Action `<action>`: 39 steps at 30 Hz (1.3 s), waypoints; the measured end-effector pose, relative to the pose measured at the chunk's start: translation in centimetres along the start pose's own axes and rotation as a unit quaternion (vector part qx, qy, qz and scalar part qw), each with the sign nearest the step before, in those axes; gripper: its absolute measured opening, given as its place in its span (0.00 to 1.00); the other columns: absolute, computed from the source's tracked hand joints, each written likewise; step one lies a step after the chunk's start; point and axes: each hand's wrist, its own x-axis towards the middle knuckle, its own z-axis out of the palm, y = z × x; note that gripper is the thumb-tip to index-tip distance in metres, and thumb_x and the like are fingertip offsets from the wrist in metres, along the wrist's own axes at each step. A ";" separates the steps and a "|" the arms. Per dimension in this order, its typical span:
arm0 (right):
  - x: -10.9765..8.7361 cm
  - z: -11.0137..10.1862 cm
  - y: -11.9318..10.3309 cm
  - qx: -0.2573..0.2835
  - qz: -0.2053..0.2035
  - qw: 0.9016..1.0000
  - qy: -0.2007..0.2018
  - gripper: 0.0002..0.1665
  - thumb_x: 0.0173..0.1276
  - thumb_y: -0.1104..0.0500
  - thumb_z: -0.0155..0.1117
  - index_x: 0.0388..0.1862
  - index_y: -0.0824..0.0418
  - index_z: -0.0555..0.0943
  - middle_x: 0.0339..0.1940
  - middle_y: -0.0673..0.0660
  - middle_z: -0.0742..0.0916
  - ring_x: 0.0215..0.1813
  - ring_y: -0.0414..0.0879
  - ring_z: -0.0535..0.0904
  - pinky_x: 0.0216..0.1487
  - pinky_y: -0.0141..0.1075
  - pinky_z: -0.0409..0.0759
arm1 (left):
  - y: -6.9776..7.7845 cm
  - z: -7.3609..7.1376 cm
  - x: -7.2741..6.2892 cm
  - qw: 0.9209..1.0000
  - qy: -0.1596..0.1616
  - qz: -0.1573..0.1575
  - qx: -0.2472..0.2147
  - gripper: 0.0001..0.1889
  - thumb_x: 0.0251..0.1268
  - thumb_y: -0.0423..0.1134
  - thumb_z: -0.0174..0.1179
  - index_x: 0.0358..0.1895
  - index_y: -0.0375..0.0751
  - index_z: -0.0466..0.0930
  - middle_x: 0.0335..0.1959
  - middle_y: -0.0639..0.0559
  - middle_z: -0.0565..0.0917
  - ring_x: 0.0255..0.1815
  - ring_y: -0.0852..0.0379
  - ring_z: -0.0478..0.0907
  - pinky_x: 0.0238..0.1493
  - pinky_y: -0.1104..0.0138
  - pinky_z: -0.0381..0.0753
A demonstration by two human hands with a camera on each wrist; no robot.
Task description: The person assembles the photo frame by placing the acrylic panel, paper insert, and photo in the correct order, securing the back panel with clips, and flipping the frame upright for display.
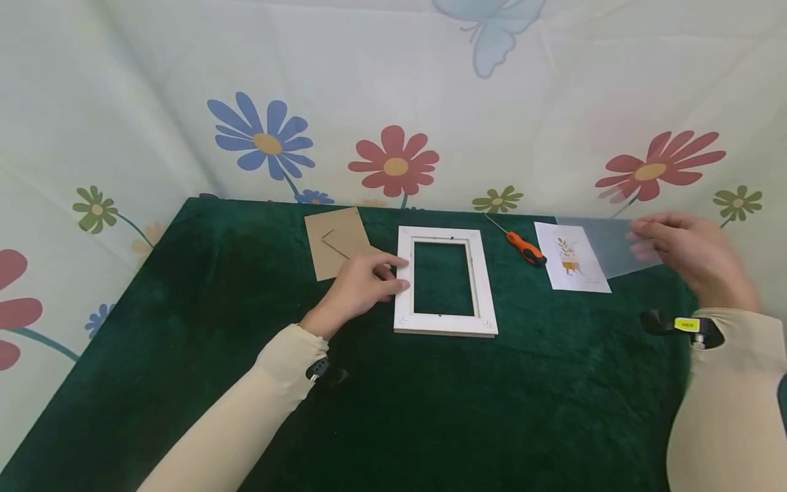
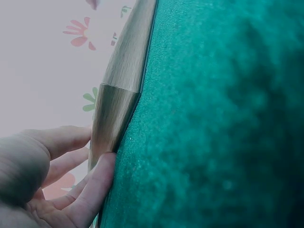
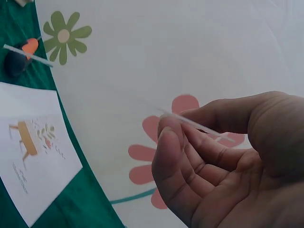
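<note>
A white rectangular picture frame [image 1: 441, 325] lies on the green cloth, its middle opening showing the cloth. My left hand [image 1: 356, 283] holds the frame's left side between thumb and fingers; in the left wrist view the frame's wood-coloured side [image 2: 111, 114] shows between them. Off to the right, my right hand [image 1: 691, 249] pinches a clear thin sheet [image 1: 615, 247], raised above the cloth. In the right wrist view, the sheet's edge [image 3: 202, 125] passes between thumb and fingertips. Left of the sheet lies a white print [image 1: 556, 277] with a small plant picture.
An orange and black screwdriver [image 1: 524, 247] lies between the frame and the print. A brown backing board [image 1: 322, 249] lies left of the frame, partly behind my left hand. A flowered curtain [image 1: 492, 137] hangs behind the green cloth [image 1: 393, 410].
</note>
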 end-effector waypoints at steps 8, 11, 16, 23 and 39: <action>-0.2 0.9 -1.3 0.023 -0.039 0.998 -0.033 0.31 0.76 0.35 0.63 0.65 0.54 0.77 0.38 0.30 0.86 0.41 0.33 0.86 0.45 0.23 0.81 | -0.2 0.1 0.0 1.000 0.004 -0.007 0.003 0.21 0.71 0.36 0.72 0.65 0.41 0.85 0.42 0.46 0.85 0.37 0.52 0.87 0.46 0.63 0.89; -0.3 1.6 -1.8 0.013 -0.048 0.998 -0.030 0.37 0.77 0.36 0.63 0.70 0.62 0.75 0.38 0.31 0.87 0.42 0.36 0.86 0.46 0.24 0.81 | -0.3 0.2 -0.1 1.000 0.002 -0.010 0.001 0.22 0.71 0.36 0.73 0.66 0.41 0.85 0.42 0.46 0.84 0.37 0.52 0.87 0.46 0.63 0.89; -0.7 2.8 -2.8 -0.009 -0.042 0.999 -0.028 0.46 0.77 0.32 0.60 0.77 0.65 0.71 0.42 0.32 0.86 0.52 0.44 0.81 0.66 0.46 0.78 | -0.4 0.3 -0.1 1.000 0.006 -0.012 0.005 0.22 0.70 0.36 0.73 0.65 0.42 0.85 0.42 0.46 0.85 0.36 0.52 0.87 0.44 0.64 0.89; -1.2 4.3 -4.4 -0.008 -0.050 0.999 -0.013 0.46 0.77 0.31 0.59 0.76 0.64 0.72 0.56 0.48 0.82 0.59 0.53 0.73 0.63 0.50 0.74 | -0.3 0.3 -0.1 1.000 0.005 -0.012 0.001 0.22 0.70 0.36 0.73 0.65 0.42 0.85 0.42 0.46 0.85 0.37 0.53 0.87 0.45 0.64 0.89; -2.1 7.3 -7.1 0.007 -0.119 0.992 -0.037 0.32 0.83 0.44 0.59 0.68 0.69 0.77 0.55 0.64 0.87 0.41 0.39 0.88 0.47 0.27 0.84 | 0.0 0.1 0.0 1.000 0.005 -0.014 0.002 0.21 0.71 0.36 0.73 0.65 0.42 0.85 0.43 0.46 0.85 0.37 0.52 0.87 0.45 0.63 0.89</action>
